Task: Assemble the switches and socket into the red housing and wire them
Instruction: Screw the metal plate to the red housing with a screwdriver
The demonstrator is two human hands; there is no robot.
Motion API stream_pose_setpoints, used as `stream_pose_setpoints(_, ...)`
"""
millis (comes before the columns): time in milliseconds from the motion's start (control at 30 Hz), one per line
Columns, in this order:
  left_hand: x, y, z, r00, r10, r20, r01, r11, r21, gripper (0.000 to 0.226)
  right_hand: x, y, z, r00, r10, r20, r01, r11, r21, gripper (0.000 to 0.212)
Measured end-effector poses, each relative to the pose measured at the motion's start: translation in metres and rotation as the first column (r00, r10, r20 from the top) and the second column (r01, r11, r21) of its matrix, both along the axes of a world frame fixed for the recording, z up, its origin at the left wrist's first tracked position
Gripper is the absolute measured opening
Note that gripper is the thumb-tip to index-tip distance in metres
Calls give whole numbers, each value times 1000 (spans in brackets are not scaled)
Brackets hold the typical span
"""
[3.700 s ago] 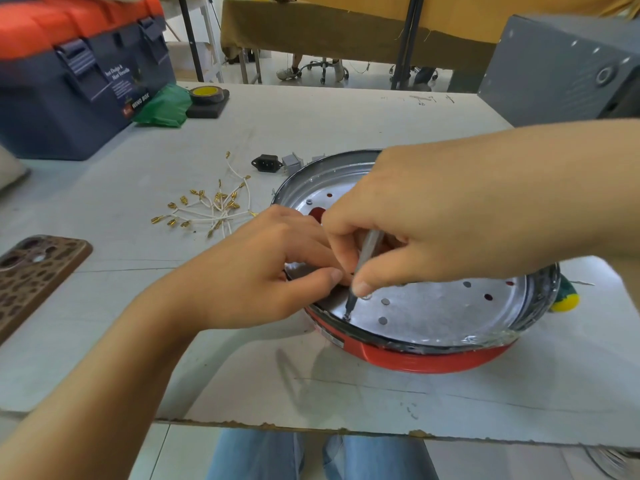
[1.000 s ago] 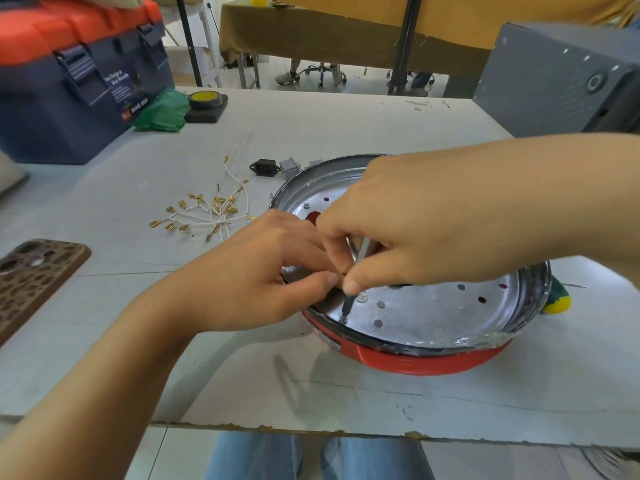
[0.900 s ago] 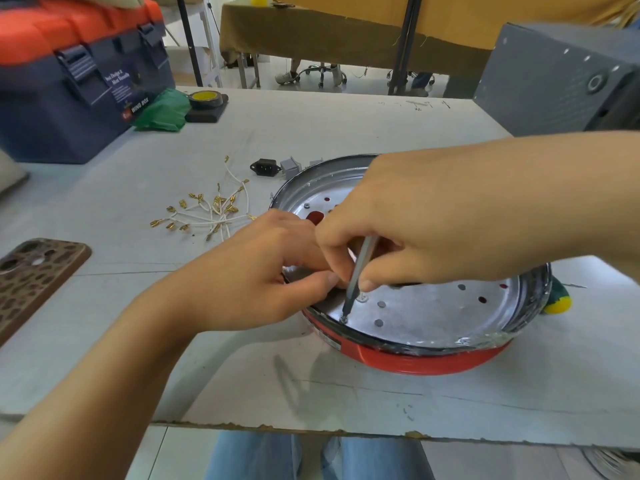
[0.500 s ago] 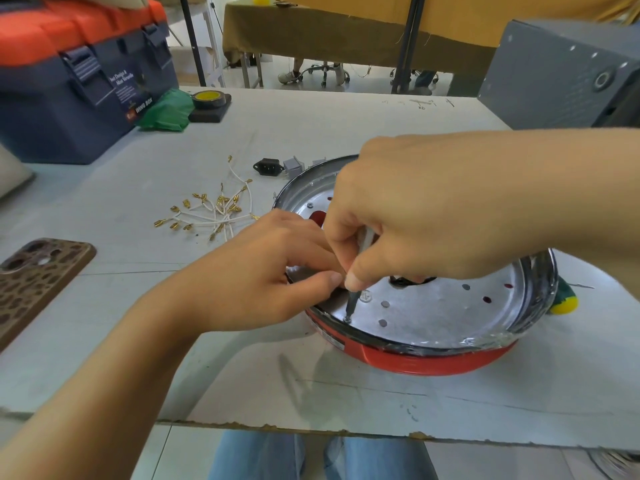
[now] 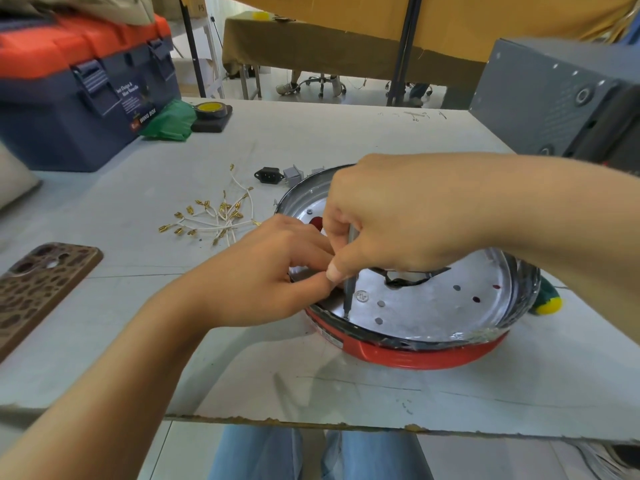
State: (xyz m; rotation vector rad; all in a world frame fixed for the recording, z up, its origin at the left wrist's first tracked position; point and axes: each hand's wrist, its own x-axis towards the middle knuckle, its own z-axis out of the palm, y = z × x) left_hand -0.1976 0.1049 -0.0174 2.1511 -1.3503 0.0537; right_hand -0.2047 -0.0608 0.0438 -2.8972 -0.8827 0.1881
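The round red housing with its silver perforated metal plate [image 5: 433, 306] sat on the pale grey counter [image 5: 346, 140], near its front edge. The right hand [image 5: 391, 223] was closed around a slim grey screwdriver shaft [image 5: 350, 289], held nearly upright with its tip at the plate's near-left rim. The left hand [image 5: 263, 268] had its fingers curled at the rim beside the shaft; what it pinched, if anything, could not be made out.

Judgement: the driver should be kept square to the fastener, with steady downward pressure and the housing braced against sliding.

The black socket [image 5: 267, 175] and grey switches [image 5: 293, 174] lay unfitted behind the housing, and the white wires with brass terminals [image 5: 214, 220] lay loose to the left.

The dark blue toolbox with orange lid [image 5: 79, 91] carried a label ending "WING BOX"; finer print was unreadable.
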Motion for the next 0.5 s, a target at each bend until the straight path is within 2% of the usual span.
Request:
stream_pose_setpoints(100, -2, -1, -1, 1000, 11, -10, -11, 1000, 0, 23, -17, -3, 13, 992, -25, -125, 36, 995, 89, 19)
stream_pose_setpoints(200, -4, -2, 0, 999, 48, 11, -48, 999, -10, 24, -26, -18, 29, 983, -57, -173, 106, 951, 289, 14)
stream_pose_setpoints(300, -7, -1, 1, 996, 87, -36, -88, 996, -7, 22, -31, -38, 37, 978, -77, -195, 169, 840, 515, 10)
stream_pose_setpoints(400, -7, 0, 2, 987, 131, -97, -133, 991, -13, 22, -35, -56, 39, 981, -95, -171, 189, 687, 702, 15)
stream_pose_setpoints(433, -8, 0, 2, 983, 149, -103, -151, 988, -15, 22, -36, -61, 38, 981, -105, -166, 194, 642, 742, 19)
stream_pose_setpoints(500, -10, -1, 1, 976, 205, -72, -208, 977, -37, 21, -35, -69, 36, 975, -140, -171, 221, 631, 743, 25)
